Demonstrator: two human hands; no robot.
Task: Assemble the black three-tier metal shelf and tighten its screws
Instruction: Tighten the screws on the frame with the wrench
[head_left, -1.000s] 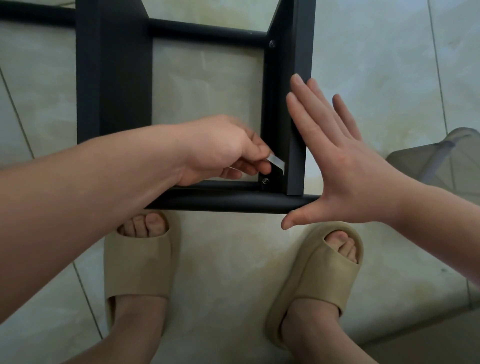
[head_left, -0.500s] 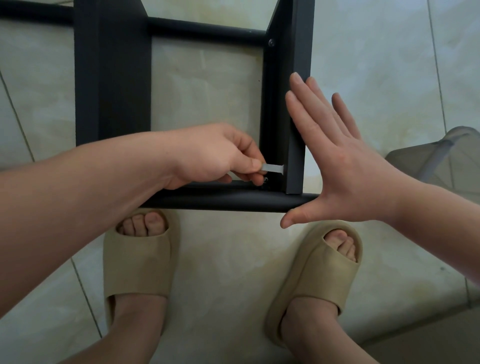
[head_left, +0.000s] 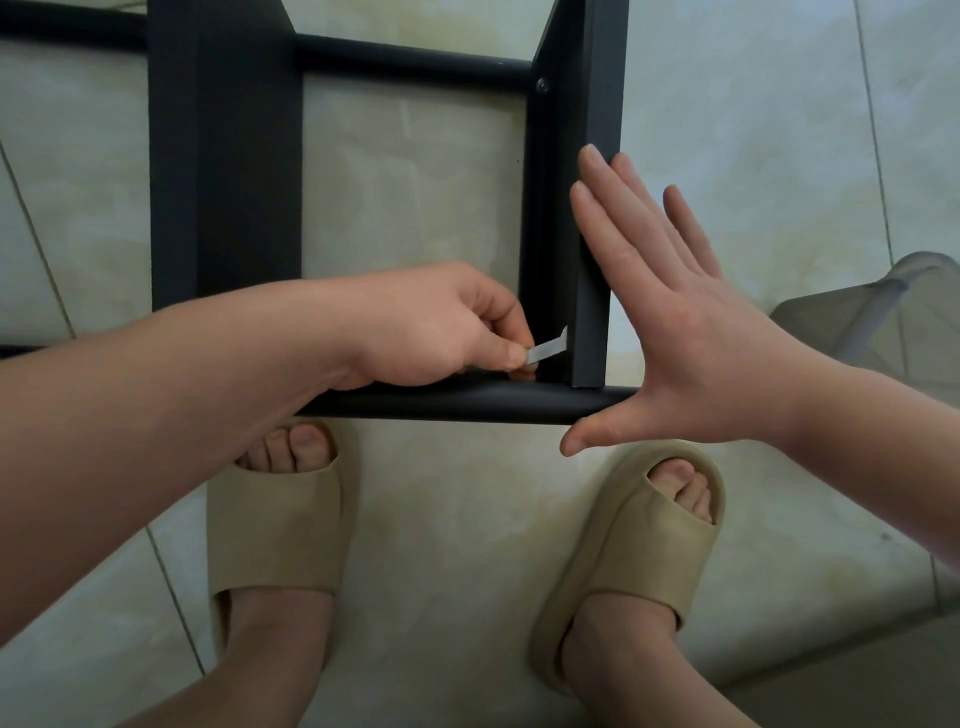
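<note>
Head view: the black metal shelf (head_left: 223, 182) stands on a pale tiled floor (head_left: 457, 545), seen from above, its top cut off by the upper edge of the shot. At the frame's near right corner, the left hand (head_left: 431, 327) pinches a small flat silver wrench (head_left: 548, 352) between thumb and curled forefinger. The wrench's far end reaches the inner face of the corner post (head_left: 597, 208), just above the near crossbar (head_left: 467, 405). What the tip sits on is lost in shadow. The right hand (head_left: 691, 332) is spread flat, its straight fingers (head_left: 618, 223) laid against the post's outer face and the thumb under the crossbar's end. One screw (head_left: 543, 84) shows higher up the post. Beige slippers (head_left: 275, 525) stand below the crossbar; a blurred grey object (head_left: 883, 312) is cut off at right.
</note>
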